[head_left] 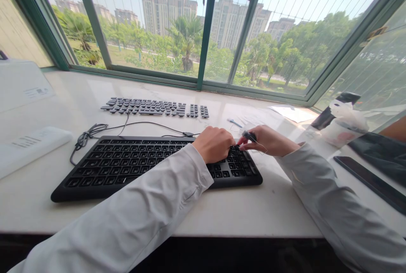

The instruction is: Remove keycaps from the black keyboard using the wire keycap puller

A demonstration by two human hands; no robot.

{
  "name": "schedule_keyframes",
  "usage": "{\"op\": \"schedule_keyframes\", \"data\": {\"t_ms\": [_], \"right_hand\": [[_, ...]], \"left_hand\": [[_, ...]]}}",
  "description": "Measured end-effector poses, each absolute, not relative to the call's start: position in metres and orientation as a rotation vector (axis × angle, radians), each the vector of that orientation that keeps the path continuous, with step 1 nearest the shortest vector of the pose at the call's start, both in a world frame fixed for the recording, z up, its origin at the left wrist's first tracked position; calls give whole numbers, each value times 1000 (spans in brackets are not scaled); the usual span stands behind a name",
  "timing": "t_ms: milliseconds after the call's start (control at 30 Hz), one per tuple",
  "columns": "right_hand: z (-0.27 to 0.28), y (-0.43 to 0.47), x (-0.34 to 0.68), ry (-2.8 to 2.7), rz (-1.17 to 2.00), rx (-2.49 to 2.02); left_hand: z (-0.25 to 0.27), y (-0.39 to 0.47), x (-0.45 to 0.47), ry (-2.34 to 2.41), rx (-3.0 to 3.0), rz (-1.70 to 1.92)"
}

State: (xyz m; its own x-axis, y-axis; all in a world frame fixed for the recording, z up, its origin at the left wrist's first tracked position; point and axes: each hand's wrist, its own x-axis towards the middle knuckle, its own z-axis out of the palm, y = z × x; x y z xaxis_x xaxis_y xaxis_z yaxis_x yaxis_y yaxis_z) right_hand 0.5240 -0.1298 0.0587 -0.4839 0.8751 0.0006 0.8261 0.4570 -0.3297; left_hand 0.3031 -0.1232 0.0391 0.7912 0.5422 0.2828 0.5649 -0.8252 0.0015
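A black keyboard (123,161) lies on the white table, most of its key sockets bare. My left hand (214,143) is closed over the upper right part of the keyboard; its fingertips are hidden, so what they pinch cannot be made out. Beside it, my right hand (269,140) holds a small black-handled keycap puller (249,136) with thin wire loops. The thumb and fingertips of that hand reach down to the keyboard's number pad, close to my left hand. Behind the keyboard, loose black keycaps (152,107) lie in rows that follow the keyboard's layout.
The keyboard's coiled cable (89,133) lies behind its left side. White boxes (34,146) stand at the left. A thin blue-tipped tool (234,123) lies behind my hands. To the right are a phone (371,182), a white plastic bag (344,125) and paper (293,113).
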Motion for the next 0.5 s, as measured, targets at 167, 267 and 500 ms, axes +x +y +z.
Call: {"op": "schedule_keyframes", "data": {"t_ms": [167,267,500], "right_hand": [[62,-132,518,-2580,299,-1488],[62,-132,517,-2584,302,-1481],[58,-126,524,-2523,466,-1468]], "left_hand": [[40,-124,303,-792,-2907,-445],[39,-124,303,-786,-2919,-452],[40,-125,303,-849,-2914,-444]]}}
